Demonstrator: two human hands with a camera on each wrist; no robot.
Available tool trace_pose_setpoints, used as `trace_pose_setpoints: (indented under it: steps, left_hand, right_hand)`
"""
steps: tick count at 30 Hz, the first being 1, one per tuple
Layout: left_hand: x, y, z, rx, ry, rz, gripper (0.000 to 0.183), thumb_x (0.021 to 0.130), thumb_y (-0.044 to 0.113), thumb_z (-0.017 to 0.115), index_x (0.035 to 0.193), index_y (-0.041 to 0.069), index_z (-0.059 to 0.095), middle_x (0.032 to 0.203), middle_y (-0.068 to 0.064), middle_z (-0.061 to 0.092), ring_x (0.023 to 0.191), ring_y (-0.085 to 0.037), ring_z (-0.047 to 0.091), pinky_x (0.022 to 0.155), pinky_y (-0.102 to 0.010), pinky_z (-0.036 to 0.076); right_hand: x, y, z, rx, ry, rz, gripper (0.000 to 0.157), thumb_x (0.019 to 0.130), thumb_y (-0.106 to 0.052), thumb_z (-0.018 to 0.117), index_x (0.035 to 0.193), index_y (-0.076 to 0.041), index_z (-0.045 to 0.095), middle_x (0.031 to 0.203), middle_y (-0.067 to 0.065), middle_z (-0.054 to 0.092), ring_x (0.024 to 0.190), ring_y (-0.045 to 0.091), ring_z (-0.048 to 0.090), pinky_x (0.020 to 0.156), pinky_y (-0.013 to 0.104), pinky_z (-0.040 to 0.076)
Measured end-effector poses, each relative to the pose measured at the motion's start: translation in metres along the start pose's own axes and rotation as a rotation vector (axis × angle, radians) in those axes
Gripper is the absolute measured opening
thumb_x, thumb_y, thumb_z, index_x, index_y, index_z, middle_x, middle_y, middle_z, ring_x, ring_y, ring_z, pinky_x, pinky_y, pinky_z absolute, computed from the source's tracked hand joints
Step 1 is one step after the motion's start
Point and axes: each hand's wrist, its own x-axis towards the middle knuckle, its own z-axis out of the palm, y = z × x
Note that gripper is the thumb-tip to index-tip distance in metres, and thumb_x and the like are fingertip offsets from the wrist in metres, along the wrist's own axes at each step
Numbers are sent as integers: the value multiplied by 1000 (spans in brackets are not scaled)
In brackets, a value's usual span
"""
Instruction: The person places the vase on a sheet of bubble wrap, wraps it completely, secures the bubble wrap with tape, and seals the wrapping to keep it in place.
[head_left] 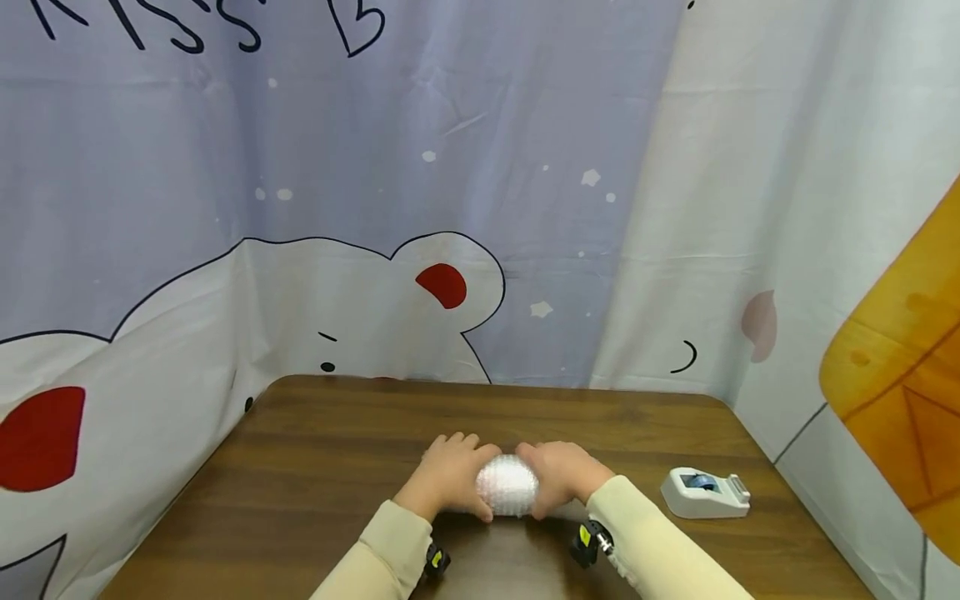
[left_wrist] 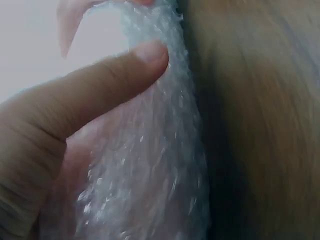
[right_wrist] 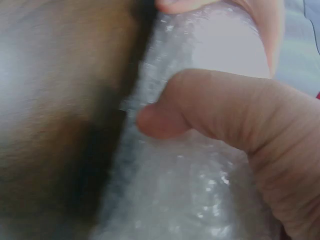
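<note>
A bundle in clear bubble wrap [head_left: 507, 485] is held between both hands over the middle of the wooden table. My left hand [head_left: 452, 477] grips its left end, with the thumb [left_wrist: 115, 82] laid along the wrap in the left wrist view. From the right side my right hand [head_left: 558, 476] grips the other end; its bent thumb [right_wrist: 175, 112] presses the plastic in the right wrist view. The far fingers are mostly hidden behind the bundle. What lies inside the wrap cannot be made out.
A white tape dispenser [head_left: 705, 493] with a roll of tape stands on the right of the wooden table [head_left: 337, 442]. Behind the table hangs a printed curtain [head_left: 555, 250] with cartoon shapes.
</note>
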Motion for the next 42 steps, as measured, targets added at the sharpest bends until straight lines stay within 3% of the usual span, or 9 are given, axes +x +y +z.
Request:
trace_pose_setpoints:
  steps: [7,11,14,19,24,28,32,35,42]
  left_hand:
    - [-1,3,6,87,88,-9,84,46,69,74,117,29,53,101,1,53,94,-24,52,79,-48,41]
    - [1,5,11,110,134,-9,77,47,64,76,111,26,55,95,2,55,87,-23,54,76,-44,44]
    - [3,5,14,127,143,-16,70,48,61,74,105,26,56,89,3,56,80,-21,54,70,-40,45]
    - [8,4,14,125,96,-49,67,46,62,71,102,27,57,84,4,58,75,-20,55,61,-38,44]
    - [12,4,6,20,3,-113,57,47,57,72,94,28,58,77,7,57,68,-16,53,53,-37,41]
    - [14,2,1,-53,-72,-114,52,47,58,72,86,28,57,70,11,54,61,-13,50,53,-35,40]
    - [16,-2,0,-90,-129,-97,54,46,63,72,86,29,59,71,14,54,61,-11,50,57,-34,42]
    - [16,-4,-1,-109,-144,-95,62,46,65,72,96,31,59,77,14,57,65,-11,52,61,-35,43]
    - [7,2,-1,4,-45,2,97,42,70,76,128,33,46,109,3,54,96,-21,52,79,-47,41]
  right_hand:
    - [10,6,-9,242,-194,36,60,45,-26,79,97,-20,51,79,-10,53,69,10,52,60,28,43]
    - [10,8,-11,320,-221,25,58,44,-24,79,95,-19,52,80,-9,54,71,10,52,62,26,44]
    - [5,9,-11,338,-172,-25,59,46,-23,80,98,-19,53,82,-11,54,71,8,53,62,26,44]
    - [-7,7,-8,179,-3,-95,69,51,-31,81,113,-21,53,94,-12,55,79,9,53,65,31,45]
    - [-14,-1,4,-127,192,-82,85,48,-51,81,121,-19,50,103,-3,56,89,19,55,70,42,44]
    - [-17,-5,15,-235,298,-85,92,47,-53,81,124,-17,47,102,2,55,88,24,55,70,45,45]
    - [-17,-6,21,-252,339,-82,89,47,-50,81,122,-16,46,99,3,55,87,26,56,70,46,45]
    - [-15,-5,23,-248,351,-77,85,46,-49,80,118,-17,48,94,2,56,83,24,56,67,44,46]
    - [-6,4,15,-175,249,-53,76,42,-46,79,107,-21,51,81,-5,55,69,16,54,56,37,45]
